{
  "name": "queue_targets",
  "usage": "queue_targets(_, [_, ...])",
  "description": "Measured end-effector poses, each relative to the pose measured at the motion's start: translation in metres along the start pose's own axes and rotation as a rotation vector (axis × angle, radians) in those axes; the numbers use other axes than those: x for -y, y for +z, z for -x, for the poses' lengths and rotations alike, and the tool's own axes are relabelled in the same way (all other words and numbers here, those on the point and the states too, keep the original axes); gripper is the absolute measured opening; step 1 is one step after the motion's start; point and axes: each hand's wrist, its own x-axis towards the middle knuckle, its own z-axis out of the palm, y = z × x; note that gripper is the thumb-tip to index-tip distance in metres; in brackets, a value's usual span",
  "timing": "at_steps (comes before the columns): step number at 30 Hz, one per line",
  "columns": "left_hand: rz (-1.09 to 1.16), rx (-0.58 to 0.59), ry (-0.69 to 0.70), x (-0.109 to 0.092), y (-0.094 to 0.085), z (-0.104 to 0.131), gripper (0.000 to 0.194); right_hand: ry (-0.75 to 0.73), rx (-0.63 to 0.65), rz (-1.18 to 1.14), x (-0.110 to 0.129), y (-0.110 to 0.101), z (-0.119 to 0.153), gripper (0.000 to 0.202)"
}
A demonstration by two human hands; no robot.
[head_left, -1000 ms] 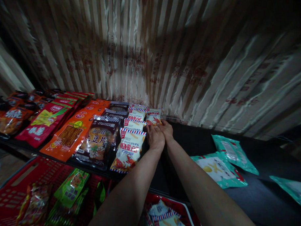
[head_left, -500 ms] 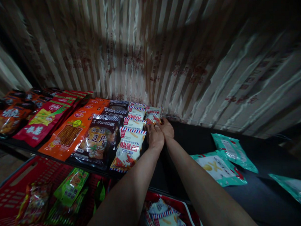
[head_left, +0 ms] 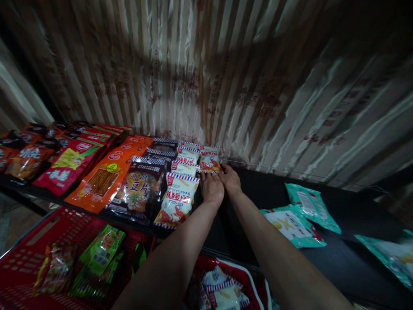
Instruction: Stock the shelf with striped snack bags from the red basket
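Observation:
A white snack bag [head_left: 210, 160] with red lettering and a picture of shrimp leans at the back of the black shelf. My left hand [head_left: 212, 187] lies at its lower left edge, fingers stretched forward and touching or nearly touching it. By the bag's lower right corner is my right hand [head_left: 231, 178], its thumb and fingers apart. Part of the bag's bottom is hidden behind the hands. Just left of my left hand, matching bags stand in a row, the front snack bag [head_left: 178, 199] the most visible.
Left along the shelf are a dark purple bag [head_left: 136, 189], an orange bag [head_left: 102, 179], a pink bag [head_left: 69, 164] and several orange-black bags [head_left: 27, 159]. Teal bags [head_left: 292, 224] lie to the right. Below are a red basket [head_left: 20, 256] and a red container [head_left: 246, 266] with more white bags.
My hands have drawn slightly apart at the white bag, which stays at the back of the shelf. The whole view has shifted a little.

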Motion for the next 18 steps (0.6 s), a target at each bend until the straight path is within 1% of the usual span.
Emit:
queue_targets(3, [0.028,-0.003,0.031,0.002,-0.013,0.028,0.042,-0.032,-0.052,-0.081,-0.001,-0.006,0.022,0.036])
queue_targets(5, [0.05,0.01,0.05,0.01,-0.025,0.058,0.04,-0.043,-0.093,-0.135,-0.004,-0.011,0.051,0.034])
queue_targets(7, [0.079,0.043,0.086,0.025,-0.04,0.094,0.036,-0.062,-0.12,-0.214,-0.009,-0.019,0.092,0.033])
queue_targets(8, [0.116,0.065,0.157,0.035,-0.048,0.112,0.034,-0.073,-0.126,-0.26,-0.013,-0.022,0.116,0.033])
queue_targets(9, [0.118,0.119,0.187,0.046,-0.056,0.129,0.031,-0.124,-0.125,-0.387,-0.018,-0.026,0.141,0.032])
queue_targets(10, [0.078,0.211,0.193,0.058,-0.063,0.144,0.029,-0.158,-0.107,-0.469,-0.026,-0.028,0.166,0.031])
queue_targets(11, [0.004,0.299,0.165,0.071,-0.07,0.157,0.029,-0.162,-0.079,-0.497,-0.035,-0.029,0.19,0.03])
queue_targets(12, [-0.116,0.375,0.111,0.083,-0.075,0.167,0.031,-0.146,-0.012,-0.474,-0.046,-0.028,0.211,0.03])
queue_targets(13, [-0.269,0.475,0.071,0.094,-0.08,0.174,0.032,-0.11,0.054,-0.386,-0.059,-0.025,0.229,0.03])
queue_targets(14, [-0.336,0.505,0.04,0.105,-0.084,0.178,0.03,-0.08,0.166,-0.23,-0.072,-0.021,0.243,0.031])
queue_targets(15, [-0.38,0.522,0.024,0.114,-0.087,0.179,0.029,-0.07,0.367,-0.043,-0.085,-0.015,0.253,0.032])
queue_targets(16, [-0.421,0.531,0.017,0.123,-0.091,0.179,0.029,-0.057,0.475,0.019,-0.097,-0.009,0.259,0.028])
queue_targets(18, [-0.504,0.565,0.009,0.139,-0.096,0.173,0.028,-0.053,0.65,0.077,-0.116,0.006,0.268,0.016])
